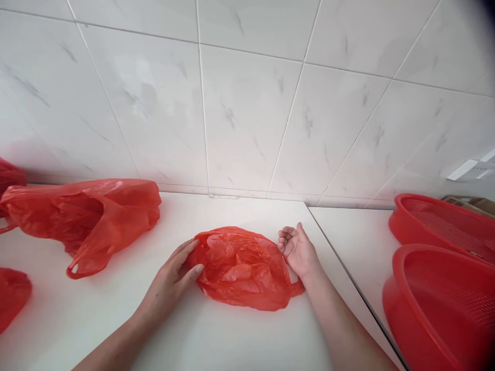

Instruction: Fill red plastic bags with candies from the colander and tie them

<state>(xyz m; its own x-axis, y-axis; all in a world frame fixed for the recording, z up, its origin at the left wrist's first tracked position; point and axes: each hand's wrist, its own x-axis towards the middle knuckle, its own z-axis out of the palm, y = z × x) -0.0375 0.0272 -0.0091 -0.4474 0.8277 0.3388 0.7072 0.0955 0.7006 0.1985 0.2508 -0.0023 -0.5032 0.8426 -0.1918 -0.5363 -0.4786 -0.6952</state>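
A red plastic bag point(242, 270) lies on the white tabletop in front of me, its mouth spread wide and its thin film crumpled inside. My left hand point(176, 273) rests against the bag's left edge, fingers stretched over the rim and thumb held apart on the nearer side. At the right edge, my right hand point(299, 250) is turned palm up, its fingers loosely curled and thumb raised; nothing shows in it. Part of the bag's right end passes close to my right wrist, and I cannot tell whether it loops around it.
Another red plastic bag point(116, 216) lies at the left, with more red plastic point(11, 296) at the frame edge. Two red baskets point(402, 304) stand on the right beyond a seam in the white tabletop point(232, 340). A tiled wall point(247, 113) rises behind.
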